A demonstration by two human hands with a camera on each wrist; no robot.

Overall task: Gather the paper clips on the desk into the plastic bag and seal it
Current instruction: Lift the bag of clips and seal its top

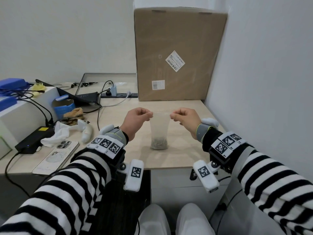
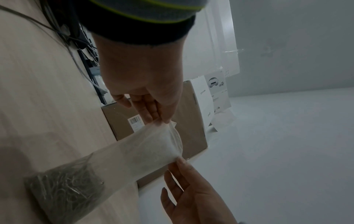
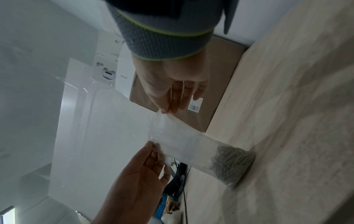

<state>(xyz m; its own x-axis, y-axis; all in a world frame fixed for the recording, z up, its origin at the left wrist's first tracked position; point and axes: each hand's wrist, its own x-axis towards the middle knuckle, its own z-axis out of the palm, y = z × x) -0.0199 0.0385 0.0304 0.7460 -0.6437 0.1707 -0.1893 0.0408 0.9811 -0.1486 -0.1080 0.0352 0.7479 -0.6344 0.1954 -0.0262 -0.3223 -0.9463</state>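
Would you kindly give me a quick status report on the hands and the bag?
Left hand and right hand pinch top corners of clear plastic bag. Grey metal paper clips heaped at its bottom, resting on desk. Nothing obstructing.

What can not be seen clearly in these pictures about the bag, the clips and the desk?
- Whether the plastic bag is sealed: its top strip is clear, and both wrist views are dim and soft.
- How many paper clips there are: a tangled heap, too small in the head view.
- Fingertips of the left hand and right hand: curled under in the head view.
- Any stray clips by the cardboard box: the desk behind it is hidden.
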